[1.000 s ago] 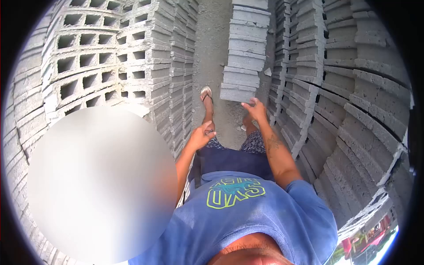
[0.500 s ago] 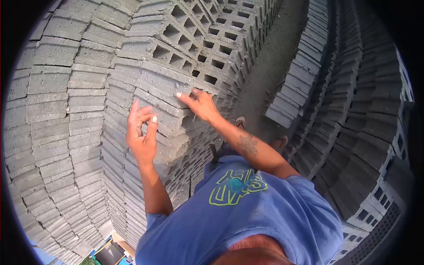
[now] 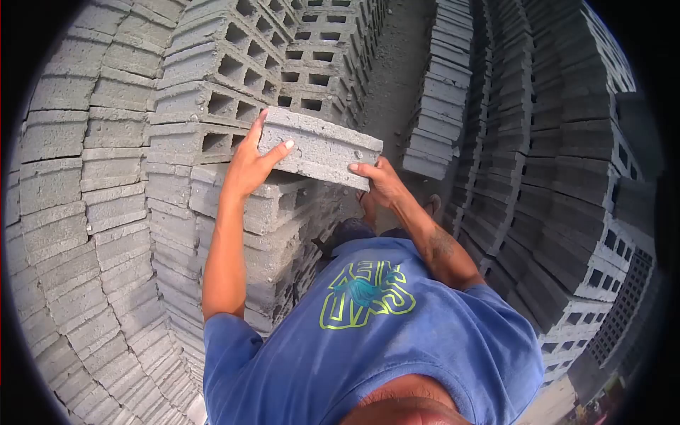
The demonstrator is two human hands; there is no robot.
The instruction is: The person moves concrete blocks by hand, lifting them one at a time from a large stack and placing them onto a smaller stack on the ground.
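Note:
A grey concrete block is held between my two hands, over the corner of the nearest stack. My left hand grips its left end, with the thumb on the near face and fingers at the far edge. At its right end my right hand clasps the block, thumb on the near face and the other fingers mostly hidden behind it. Beneath the held block, a stack of similar blocks shows its top and side.
Stacked blocks rise on the left. Hollow-faced blocks stand beyond. A low row of blocks lies right of the narrow dirt path. Taller stacks fill the far right. My feet show below the block.
Both hands have closed on a block and lifted it off the stack. It now sits between them, further right. The view has shifted too.

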